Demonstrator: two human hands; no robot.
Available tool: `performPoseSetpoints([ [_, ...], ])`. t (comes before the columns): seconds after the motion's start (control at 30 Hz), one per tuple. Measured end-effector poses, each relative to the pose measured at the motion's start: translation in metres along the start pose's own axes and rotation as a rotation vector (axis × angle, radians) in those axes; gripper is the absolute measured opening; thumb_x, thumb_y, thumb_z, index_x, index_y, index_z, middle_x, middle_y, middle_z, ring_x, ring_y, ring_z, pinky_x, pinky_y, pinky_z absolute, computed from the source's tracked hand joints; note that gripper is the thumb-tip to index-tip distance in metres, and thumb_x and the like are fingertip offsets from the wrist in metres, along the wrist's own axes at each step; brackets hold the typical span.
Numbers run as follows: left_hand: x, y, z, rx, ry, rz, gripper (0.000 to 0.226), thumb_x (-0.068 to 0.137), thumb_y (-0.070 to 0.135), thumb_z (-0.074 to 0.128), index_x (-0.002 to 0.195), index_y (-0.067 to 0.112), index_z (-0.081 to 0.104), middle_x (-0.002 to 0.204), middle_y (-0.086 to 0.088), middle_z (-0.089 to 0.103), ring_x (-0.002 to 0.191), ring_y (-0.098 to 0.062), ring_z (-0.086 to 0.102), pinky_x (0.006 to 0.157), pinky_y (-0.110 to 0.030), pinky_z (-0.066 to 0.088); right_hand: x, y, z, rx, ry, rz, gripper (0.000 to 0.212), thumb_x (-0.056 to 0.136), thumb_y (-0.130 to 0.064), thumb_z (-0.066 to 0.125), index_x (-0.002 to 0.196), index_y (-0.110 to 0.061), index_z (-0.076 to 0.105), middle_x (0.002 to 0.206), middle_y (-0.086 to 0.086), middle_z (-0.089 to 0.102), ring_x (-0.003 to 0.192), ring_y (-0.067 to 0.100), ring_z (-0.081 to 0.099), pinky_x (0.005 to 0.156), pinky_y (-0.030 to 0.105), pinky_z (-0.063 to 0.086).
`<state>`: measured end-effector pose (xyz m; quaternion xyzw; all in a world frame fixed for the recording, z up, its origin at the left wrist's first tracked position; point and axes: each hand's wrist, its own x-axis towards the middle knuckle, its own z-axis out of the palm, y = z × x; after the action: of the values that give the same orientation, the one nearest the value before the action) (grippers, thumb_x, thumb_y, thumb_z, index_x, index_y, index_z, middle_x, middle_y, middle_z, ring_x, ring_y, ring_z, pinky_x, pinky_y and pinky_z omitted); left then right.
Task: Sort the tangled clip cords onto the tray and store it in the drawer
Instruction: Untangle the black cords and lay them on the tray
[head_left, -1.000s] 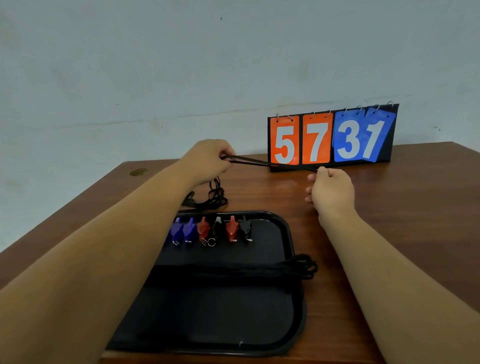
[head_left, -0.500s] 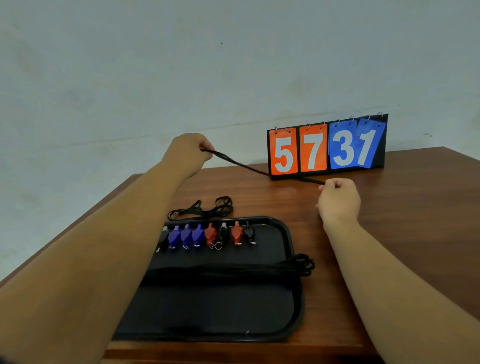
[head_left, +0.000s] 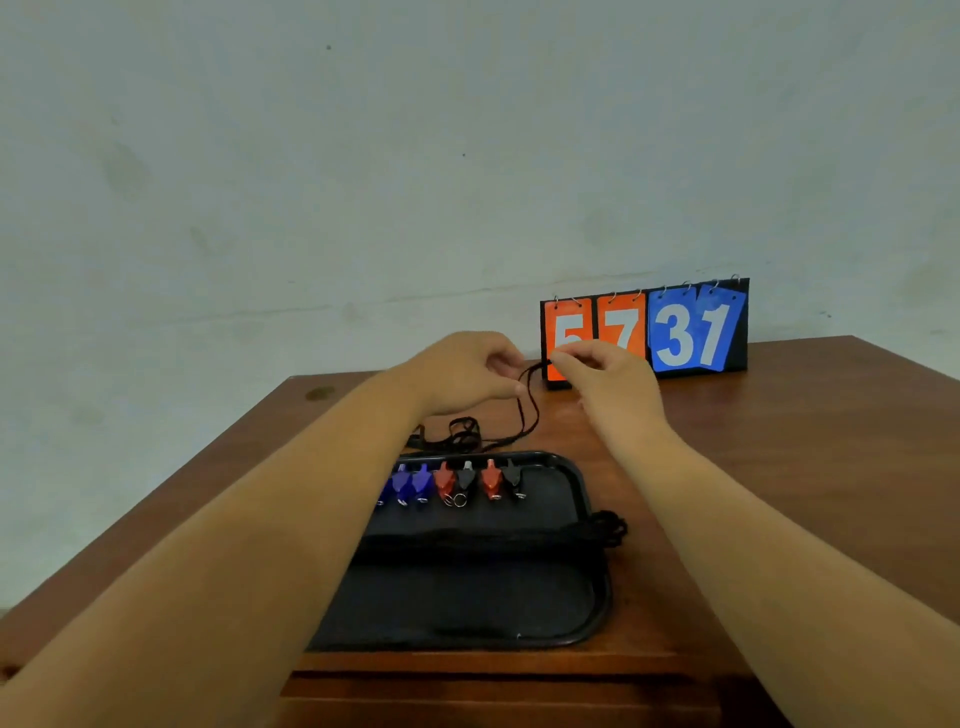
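From the head view, we see the left hand (head_left: 467, 376) and the right hand (head_left: 610, 387) raised close together at the far side of the desk (head_left: 789, 467). Both have their fingers (head_left: 563, 358) pinched on one black cord (head_left: 525, 410). It sags in a loop and trails down into the tangle (head_left: 457, 435) lying just beyond the tray (head_left: 600, 587). We judge a hard pull could tighten that tangle or drag it over the rim into the row of clips (head_left: 452, 480). The right hand is just in front of the scoreboard (head_left: 691, 332) and could knock it. The sorted bundle (head_left: 467, 540) overhangs the tray's right rim and may slip off or snag when the tray is stored.
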<state>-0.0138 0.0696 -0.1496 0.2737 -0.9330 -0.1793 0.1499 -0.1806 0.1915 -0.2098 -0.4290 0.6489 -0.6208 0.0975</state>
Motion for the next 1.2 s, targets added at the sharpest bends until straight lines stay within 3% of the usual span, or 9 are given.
performPoseSetpoints([
  [0.17,-0.012,0.042,-0.015,-0.067,0.265,0.073,0.014,0.099,0.037,0.074,0.106,0.028,0.080,0.100,0.010,0.076,0.096,-0.009,0.068,0.085,-0.030,0.053,-0.008,-0.054,-0.004,0.051,-0.014,-0.109,0.012,0.103,-0.035,0.070,0.111,-0.035,0.078,0.104,-0.020,0.075,0.099,0.000,0.068,0.087,0.025,0.057],
  [0.27,-0.023,0.058,-0.039,-0.199,0.344,0.049,0.013,0.098,0.037,0.075,0.097,0.025,0.081,0.091,0.007,0.079,0.087,-0.014,0.074,0.078,-0.033,0.059,-0.010,-0.080,-0.009,0.150,0.048,-0.072,0.016,0.105,-0.035,0.065,0.116,-0.032,0.076,0.102,-0.016,0.077,0.083,0.003,0.068,0.074,0.024,0.057],
  [0.37,-0.038,0.071,-0.067,-0.318,0.386,0.068,0.015,0.098,0.039,0.076,0.098,0.026,0.084,0.093,0.011,0.081,0.082,0.000,0.072,0.075,-0.025,0.052,-0.017,-0.099,-0.015,0.203,0.054,-0.032,0.025,0.109,-0.031,0.053,0.121,-0.031,0.075,0.104,-0.012,0.079,0.079,0.007,0.066,0.064,0.019,0.050],
  [0.5,-0.059,0.087,-0.101,-0.530,0.355,0.099,0.016,0.097,0.040,0.078,0.109,0.032,0.085,0.108,0.021,0.080,0.091,0.017,0.066,0.082,-0.019,0.044,-0.013,-0.129,-0.007,0.181,-0.133,0.087,0.030,0.108,-0.026,0.050,0.122,-0.031,0.076,0.099,-0.018,0.082,0.096,0.009,0.072,0.078,0.029,0.056],
  [0.63,-0.075,0.096,-0.128,-0.642,0.399,0.111,0.014,0.098,0.034,0.079,0.106,0.025,0.086,0.077,0.015,0.065,0.066,-0.010,0.046,0.065,-0.027,0.040,-0.011,-0.147,-0.002,0.156,-0.333,0.080,0.028,0.110,-0.040,0.050,0.118,-0.032,0.075,0.099,-0.018,0.083,0.105,0.008,0.075,0.088,0.031,0.055],
  [0.8,-0.096,0.100,-0.159,-0.707,0.426,0.121,0.014,0.097,0.023,0.081,0.109,0.017,0.085,0.087,0.005,0.070,0.073,-0.014,0.053,0.067,-0.030,0.046,-0.041,-0.179,-0.017,0.420,-0.381,0.008,0.044,0.115,-0.044,0.043,0.123,-0.018,0.077,0.107,-0.003,0.083,0.102,0.020,0.079,0.100,0.043,0.059],
  [0.9,-0.109,0.097,-0.172,-0.730,0.445,0.109,0.013,0.096,0.020,0.081,0.107,0.018,0.085,0.096,0.001,0.079,0.080,-0.013,0.064,0.071,-0.028,0.052,-0.052,-0.198,-0.024,0.548,-0.417,0.050,0.041,0.114,-0.041,0.050,0.122,-0.013,0.079,0.090,0.000,0.069,0.071,0.017,0.067,0.079,0.042,0.063],
  [1.0,-0.121,0.093,-0.179,-0.754,0.436,0.095,0.015,0.095,0.015,0.081,0.109,0.015,0.085,0.099,-0.002,0.081,0.085,-0.012,0.069,0.074,-0.027,0.056,-0.060,-0.211,-0.028,0.611,-0.463,0.073,0.041,0.113,-0.040,0.054,0.124,-0.009,0.078,0.082,-0.003,0.056,0.057,0.012,0.042,0.056,0.031,0.045],
  [1.2,-0.144,0.073,-0.185,-0.734,0.456,0.084,0.015,0.097,0.013,0.079,0.111,0.015,0.084,0.097,0.000,0.081,0.087,-0.011,0.074,0.079,-0.025,0.060,-0.065,-0.218,-0.033,0.485,-0.545,0.005,0.033,0.112,-0.032,0.057,0.125,-0.010,0.078,0.080,-0.004,0.053,0.059,0.011,0.027,0.054,0.030,0.020],
])
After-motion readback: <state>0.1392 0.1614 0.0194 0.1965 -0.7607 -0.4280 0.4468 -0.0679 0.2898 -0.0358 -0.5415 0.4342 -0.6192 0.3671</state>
